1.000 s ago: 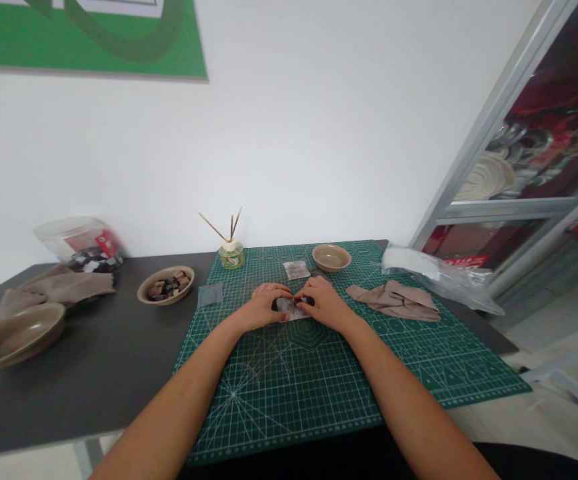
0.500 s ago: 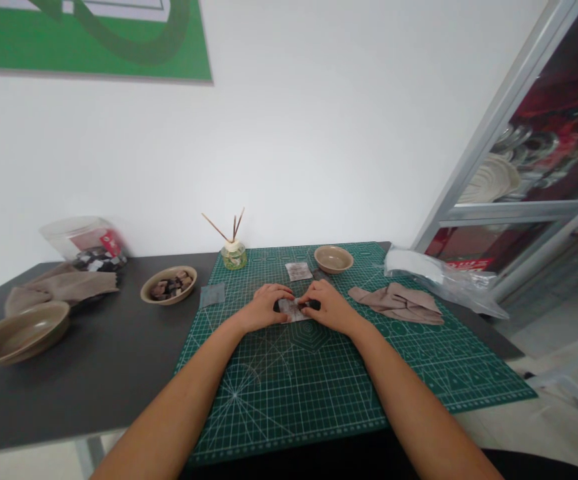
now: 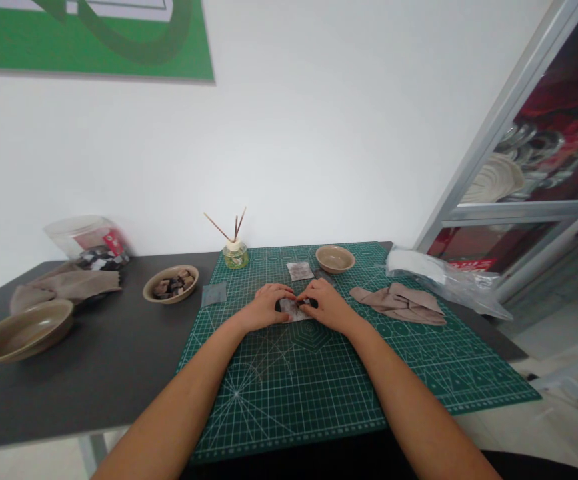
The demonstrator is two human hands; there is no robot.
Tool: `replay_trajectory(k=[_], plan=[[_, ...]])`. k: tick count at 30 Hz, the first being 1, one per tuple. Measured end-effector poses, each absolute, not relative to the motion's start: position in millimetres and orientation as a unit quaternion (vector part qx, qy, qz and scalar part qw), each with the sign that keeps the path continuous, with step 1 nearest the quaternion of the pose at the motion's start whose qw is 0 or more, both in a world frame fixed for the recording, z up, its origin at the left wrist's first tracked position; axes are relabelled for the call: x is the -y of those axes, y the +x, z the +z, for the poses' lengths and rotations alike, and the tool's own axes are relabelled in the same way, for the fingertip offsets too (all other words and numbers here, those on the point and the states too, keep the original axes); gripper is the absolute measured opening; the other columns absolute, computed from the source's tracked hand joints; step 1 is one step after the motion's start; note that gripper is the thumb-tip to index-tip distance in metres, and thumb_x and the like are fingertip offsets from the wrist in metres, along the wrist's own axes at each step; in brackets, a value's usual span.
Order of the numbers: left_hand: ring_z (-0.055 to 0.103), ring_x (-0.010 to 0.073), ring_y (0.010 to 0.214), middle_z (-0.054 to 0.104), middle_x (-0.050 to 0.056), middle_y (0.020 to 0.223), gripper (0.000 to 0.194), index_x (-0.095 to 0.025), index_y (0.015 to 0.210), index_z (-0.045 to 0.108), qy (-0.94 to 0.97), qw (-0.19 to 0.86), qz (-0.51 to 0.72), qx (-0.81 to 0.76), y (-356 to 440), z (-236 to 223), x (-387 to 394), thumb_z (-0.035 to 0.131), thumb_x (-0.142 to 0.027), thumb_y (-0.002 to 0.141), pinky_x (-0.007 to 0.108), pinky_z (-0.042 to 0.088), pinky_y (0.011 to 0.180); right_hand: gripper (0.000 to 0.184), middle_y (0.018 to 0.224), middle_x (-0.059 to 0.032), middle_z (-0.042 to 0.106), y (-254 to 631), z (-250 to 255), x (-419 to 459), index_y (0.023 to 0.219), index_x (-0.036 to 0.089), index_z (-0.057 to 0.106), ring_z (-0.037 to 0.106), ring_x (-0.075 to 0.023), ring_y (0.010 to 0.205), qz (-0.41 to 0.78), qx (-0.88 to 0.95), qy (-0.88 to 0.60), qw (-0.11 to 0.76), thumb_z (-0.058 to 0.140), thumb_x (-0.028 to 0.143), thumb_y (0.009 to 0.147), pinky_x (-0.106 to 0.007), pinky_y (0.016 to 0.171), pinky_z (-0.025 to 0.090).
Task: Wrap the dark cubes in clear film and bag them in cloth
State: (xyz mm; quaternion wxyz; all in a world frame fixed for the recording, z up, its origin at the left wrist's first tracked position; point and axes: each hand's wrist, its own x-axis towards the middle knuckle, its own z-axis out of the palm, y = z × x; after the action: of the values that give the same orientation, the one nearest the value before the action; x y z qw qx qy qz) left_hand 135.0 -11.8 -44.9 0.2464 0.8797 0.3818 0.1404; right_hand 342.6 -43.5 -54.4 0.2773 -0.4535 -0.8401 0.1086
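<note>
A small mottled grey-white square sheet [image 3: 296, 316] lies on the green cutting mat [image 3: 289, 393] between my hands. My left hand [image 3: 267, 308] curls around the sheet's left side, thumb at its lower edge and fingers at its upper edge. With thumb and fingertips drawn together, my right hand [image 3: 329, 307] pinches at the sheet's upper right part. A small brownish bit shows at those fingertips, too small to name. Just behind my hands lies another mottled square [image 3: 299, 271], and beside it stands a shallow tan bowl [image 3: 335, 269].
Left on the dark table are a bowl of brown pieces [image 3: 149, 291], a larger tan bowl [image 3: 63, 327], a cloth [image 3: 83, 285] and a clear tub [image 3: 66, 233]. A reed diffuser [image 3: 235, 255] and greyish square [image 3: 214, 294] stand nearer. Right lie a brown cloth [image 3: 403, 303] and plastic bag [image 3: 449, 280].
The view has shifted slightly. My right fingertips have moved a little over the sheet, and a pale spot seen between my fingertips no longer shows. My left hand stays in place.
</note>
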Motion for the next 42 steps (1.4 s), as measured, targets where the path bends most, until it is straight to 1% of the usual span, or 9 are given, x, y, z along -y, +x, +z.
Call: replay_trajectory(k=[3, 9, 13, 19, 24, 29, 34, 39, 42], plan=[[0.045, 0.0275, 0.125, 0.057, 0.003, 0.130, 0.040, -0.027, 0.111, 0.065, 0.882, 0.245, 0.143, -0.377, 134.6, -45.0, 11.4, 0.071, -0.025, 0.071, 0.045, 0.029, 0.108, 0.012, 0.087, -0.0052, 0.062, 344.3, -55.5, 43.2, 0.086, 0.018, 0.070, 0.052, -0.0201, 0.088, 0.107, 0.836, -0.458, 0.284, 0.068, 0.012, 0.075, -0.037, 0.085, 0.040], [0.045, 0.0270, 0.126, 0.057, 0.005, 0.130, 0.041, -0.024, 0.111, 0.065, 0.879, 0.248, 0.137, -0.384, 135.0, -44.1, 11.8, 0.072, -0.023, 0.071, 0.044, 0.029, 0.108, 0.014, 0.088, -0.0058, 0.062, 342.9, -56.9, 42.2, 0.092, 0.019, 0.071, 0.052, -0.0205, 0.089, 0.114, 0.840, -0.452, 0.278, 0.067, 0.016, 0.079, -0.037, 0.085, 0.040], [0.045, 0.0266, 0.125, 0.057, 0.003, 0.130, 0.040, -0.026, 0.111, 0.065, 0.883, 0.241, 0.140, -0.377, 134.7, -43.8, 12.2, 0.071, -0.023, 0.071, 0.044, 0.030, 0.108, 0.011, 0.087, -0.0059, 0.063, 344.0, -54.1, 42.8, 0.086, 0.017, 0.069, 0.052, -0.0207, 0.088, 0.104, 0.835, -0.463, 0.277, 0.067, 0.012, 0.076, -0.038, 0.084, 0.040], [0.045, 0.0270, 0.125, 0.057, 0.003, 0.130, 0.041, -0.027, 0.111, 0.065, 0.881, 0.244, 0.141, -0.380, 134.5, -44.5, 11.9, 0.071, -0.024, 0.071, 0.044, 0.030, 0.108, 0.013, 0.087, -0.0048, 0.061, 342.6, -54.2, 43.8, 0.090, 0.019, 0.070, 0.053, -0.0198, 0.089, 0.120, 0.844, -0.440, 0.281, 0.066, 0.015, 0.079, -0.037, 0.084, 0.040], [0.045, 0.0266, 0.126, 0.057, 0.004, 0.130, 0.041, -0.026, 0.111, 0.065, 0.880, 0.245, 0.139, -0.383, 135.3, -43.9, 12.2, 0.072, -0.023, 0.071, 0.044, 0.029, 0.108, 0.011, 0.086, -0.0056, 0.062, 345.4, -54.4, 43.3, 0.085, 0.017, 0.068, 0.052, -0.0208, 0.087, 0.099, 0.830, -0.474, 0.278, 0.067, 0.011, 0.076, -0.037, 0.084, 0.041], [0.044, 0.0267, 0.127, 0.057, 0.004, 0.130, 0.042, -0.025, 0.111, 0.065, 0.879, 0.244, 0.135, -0.386, 135.9, -43.6, 12.2, 0.073, -0.022, 0.070, 0.044, 0.028, 0.109, 0.013, 0.088, -0.0046, 0.062, 343.4, -53.2, 44.8, 0.091, 0.019, 0.070, 0.053, -0.0201, 0.089, 0.125, 0.844, -0.442, 0.279, 0.066, 0.014, 0.079, -0.036, 0.085, 0.041], [0.045, 0.0260, 0.126, 0.057, 0.004, 0.130, 0.041, -0.025, 0.111, 0.064, 0.881, 0.245, 0.139, -0.380, 135.7, -43.0, 12.3, 0.073, -0.022, 0.071, 0.043, 0.029, 0.109, 0.012, 0.085, -0.0053, 0.062, 343.6, -52.8, 44.5, 0.085, 0.017, 0.070, 0.052, -0.0205, 0.087, 0.113, 0.834, -0.463, 0.279, 0.068, 0.010, 0.075, -0.037, 0.083, 0.041], [0.045, 0.0263, 0.126, 0.058, 0.005, 0.129, 0.041, -0.023, 0.110, 0.065, 0.879, 0.243, 0.137, -0.385, 136.4, -44.4, 11.5, 0.073, -0.020, 0.070, 0.042, 0.028, 0.109, 0.014, 0.088, -0.0057, 0.062, 342.7, -54.1, 44.4, 0.092, 0.018, 0.071, 0.052, -0.0207, 0.090, 0.125, 0.836, -0.456, 0.279, 0.067, 0.016, 0.079, -0.037, 0.085, 0.041], [0.045, 0.0265, 0.126, 0.057, 0.004, 0.130, 0.042, -0.024, 0.111, 0.065, 0.879, 0.243, 0.138, -0.386, 136.3, -45.5, 11.3, 0.073, -0.020, 0.070, 0.043, 0.028, 0.109, 0.012, 0.088, -0.0069, 0.062, 342.6, -53.9, 43.5, 0.089, 0.016, 0.071, 0.052, -0.0216, 0.089, 0.105, 0.826, -0.483, 0.271, 0.068, 0.015, 0.078, -0.038, 0.086, 0.041]])
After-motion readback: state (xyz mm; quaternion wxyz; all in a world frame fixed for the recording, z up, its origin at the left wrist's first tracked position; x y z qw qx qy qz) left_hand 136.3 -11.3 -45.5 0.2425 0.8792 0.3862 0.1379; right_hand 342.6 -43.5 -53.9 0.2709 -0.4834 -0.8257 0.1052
